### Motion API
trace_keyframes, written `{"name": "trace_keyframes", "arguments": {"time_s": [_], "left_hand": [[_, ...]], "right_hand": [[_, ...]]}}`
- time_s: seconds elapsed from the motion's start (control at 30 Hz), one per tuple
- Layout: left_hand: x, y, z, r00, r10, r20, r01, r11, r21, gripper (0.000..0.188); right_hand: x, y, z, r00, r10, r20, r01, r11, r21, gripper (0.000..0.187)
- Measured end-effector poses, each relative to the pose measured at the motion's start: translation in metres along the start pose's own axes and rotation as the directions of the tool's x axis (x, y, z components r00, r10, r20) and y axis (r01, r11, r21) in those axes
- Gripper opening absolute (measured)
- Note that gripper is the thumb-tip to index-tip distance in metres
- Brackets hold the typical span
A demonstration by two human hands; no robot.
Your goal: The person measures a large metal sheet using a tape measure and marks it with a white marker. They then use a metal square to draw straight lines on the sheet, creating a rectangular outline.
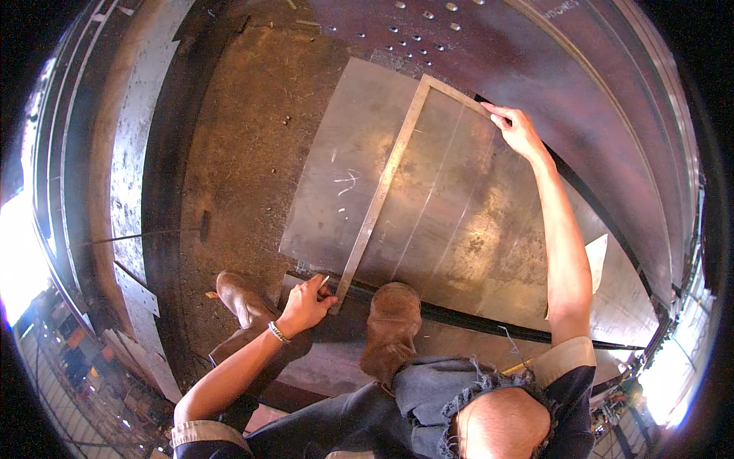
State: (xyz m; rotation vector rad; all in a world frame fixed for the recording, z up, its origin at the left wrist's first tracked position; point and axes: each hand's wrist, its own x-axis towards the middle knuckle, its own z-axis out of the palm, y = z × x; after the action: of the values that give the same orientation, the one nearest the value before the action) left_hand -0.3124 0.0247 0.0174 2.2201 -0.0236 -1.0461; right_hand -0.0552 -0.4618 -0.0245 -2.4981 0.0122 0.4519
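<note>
A large metal square lies across a grey steel sheet, its corner at the far side and its long leg running toward me. My right hand grips the end of the short leg, fingers and thumb closed on it. At the near end of the long leg, my left hand pinches a small whitish stick of chalk; its fingers are beside the square's end. Several thin pale lines run over the sheet right of the long leg, and a white arrow-like mark is on its left.
Dark reddish steel plate with several holes rises beyond the sheet. My brown boots are close to the sheet's near edge. On the left, a long steel beam borders the dirty brown floor, where a thin rod sticks out.
</note>
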Motion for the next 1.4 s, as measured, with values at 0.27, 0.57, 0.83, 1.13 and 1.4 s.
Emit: {"name": "trace_keyframes", "arguments": {"time_s": [0.27,0.57,0.83,1.13,1.4], "left_hand": [[-0.001,0.001,0.0,1.0,-0.012,0.0,0.012,1.0,0.016,0.029],[-0.001,-0.005,-0.003,0.998,-0.024,0.052,0.02,0.997,0.076,0.047],[0.01,-0.006,-0.043,0.873,0.417,-0.251,-0.228,0.806,0.546,0.031],[0.106,0.092,-0.106,0.96,0.126,-0.248,-0.141,0.989,-0.042,0.018],[0.186,0.139,-0.115,0.833,0.265,-0.485,-0.238,0.964,0.119,0.017]], "right_hand": [[-0.002,-0.004,0.0,1.0,0.01,-0.019,-0.01,1.0,-0.012,0.033],[-0.003,-0.011,-0.003,1.0,-0.009,-0.008,0.008,0.998,-0.065,0.034],[0.0,-0.014,-0.001,0.999,0.04,0.002,-0.04,0.999,-0.025,0.033],[-0.003,-0.007,0.001,0.998,-0.033,-0.06,0.034,0.999,0.015,0.03],[0.001,-0.004,0.006,0.995,-0.07,-0.077,0.068,0.997,-0.019,0.031]]}}
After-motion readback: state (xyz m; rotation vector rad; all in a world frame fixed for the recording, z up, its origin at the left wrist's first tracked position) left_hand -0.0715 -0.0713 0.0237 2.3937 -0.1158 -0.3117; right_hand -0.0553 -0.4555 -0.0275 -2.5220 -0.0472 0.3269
